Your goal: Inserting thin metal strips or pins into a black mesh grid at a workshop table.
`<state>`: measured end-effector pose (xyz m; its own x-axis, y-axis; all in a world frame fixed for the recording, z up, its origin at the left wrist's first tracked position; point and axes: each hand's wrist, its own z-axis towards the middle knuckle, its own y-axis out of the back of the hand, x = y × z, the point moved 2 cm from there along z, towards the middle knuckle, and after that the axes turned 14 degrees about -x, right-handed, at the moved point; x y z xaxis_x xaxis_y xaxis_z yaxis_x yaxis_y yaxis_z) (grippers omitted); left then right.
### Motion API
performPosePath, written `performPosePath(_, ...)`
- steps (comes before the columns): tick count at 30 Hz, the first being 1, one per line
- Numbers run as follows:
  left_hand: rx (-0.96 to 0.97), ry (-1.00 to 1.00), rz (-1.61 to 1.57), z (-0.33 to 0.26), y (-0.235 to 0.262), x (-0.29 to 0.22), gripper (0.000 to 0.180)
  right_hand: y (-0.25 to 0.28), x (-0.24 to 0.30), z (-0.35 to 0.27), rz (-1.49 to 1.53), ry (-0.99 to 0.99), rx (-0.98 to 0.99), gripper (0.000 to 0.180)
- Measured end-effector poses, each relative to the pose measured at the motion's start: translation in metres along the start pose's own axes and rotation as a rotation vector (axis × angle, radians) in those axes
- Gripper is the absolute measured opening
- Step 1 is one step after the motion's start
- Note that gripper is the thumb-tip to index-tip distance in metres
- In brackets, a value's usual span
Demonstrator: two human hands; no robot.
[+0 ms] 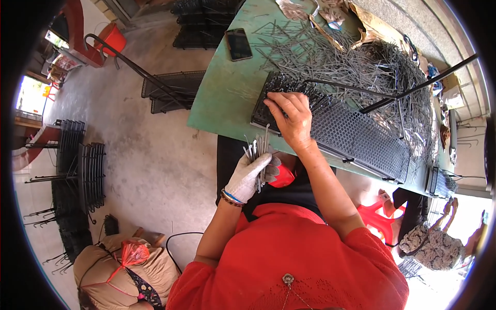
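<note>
My left hand (247,176), in a white glove with grey fingertips, is closed around a bundle of thin metal rods (256,149) in front of my body. Their ends stick up above the fist. My bare right hand (292,114) bends over the left part of a black perforated rack (361,132) at the table's near edge. Thumb and fingers are pinched together there; what they hold, if anything, is hidden. Many dark rods (281,82) stand packed in the rack's holes beside these fingers, while its right part shows bare holes.
A green table (219,103) bears a large heap of loose rods (356,67) and a phone (238,44). A black bar (418,85) slants above the rack. More black racks (92,175) stand on the left. Seated people (124,263) are at lower left and right, near a red stool (380,219).
</note>
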<state>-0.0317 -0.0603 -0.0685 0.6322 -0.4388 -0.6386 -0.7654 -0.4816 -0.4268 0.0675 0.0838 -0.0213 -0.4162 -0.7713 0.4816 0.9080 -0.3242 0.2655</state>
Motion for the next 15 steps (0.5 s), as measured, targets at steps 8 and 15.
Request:
performPosePath(8,-0.003,-0.011,0.012,-0.002,-0.002,-0.001,0.023,0.001,-0.001,-0.003,-0.062,0.018,-0.031,0.02)
performPosePath(15,-0.008,0.032,0.034,-0.001,0.0,0.0,0.021,-0.003,-0.003,-0.009,-0.119,0.142,0.073,0.019)
